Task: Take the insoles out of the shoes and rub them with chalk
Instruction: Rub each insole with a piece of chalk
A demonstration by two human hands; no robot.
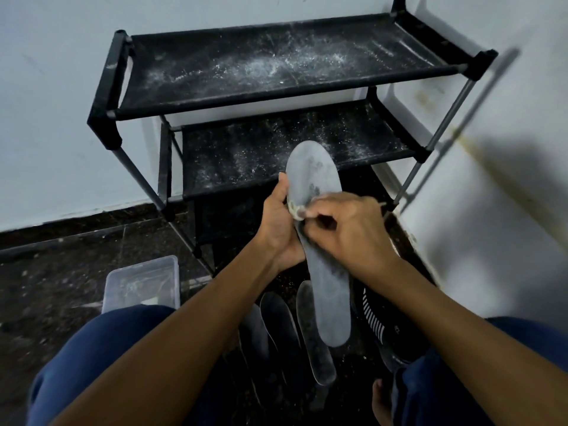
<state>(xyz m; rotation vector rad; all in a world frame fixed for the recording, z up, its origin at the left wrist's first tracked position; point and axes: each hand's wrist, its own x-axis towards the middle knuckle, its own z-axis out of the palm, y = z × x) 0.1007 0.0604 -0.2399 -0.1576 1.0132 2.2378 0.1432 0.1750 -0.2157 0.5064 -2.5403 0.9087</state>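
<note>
A long grey insole (319,179) stands upright in front of me, toe end up, dusted with pale marks. My left hand (278,219) grips its left edge near the middle. My right hand (347,229) pinches a small pale piece of chalk (295,209) against the insole's face beside my left thumb. Three more insoles (315,339) lie side by side on the floor between my knees. A black shoe (381,330) with white stripes sits on the floor to the right, partly hidden by my right forearm.
A black fabric shoe rack (276,66) with chalk dust on its shelves stands against the white wall ahead. A clear plastic box (144,281) sits on the dark floor at my left knee. A white wall closes in on the right.
</note>
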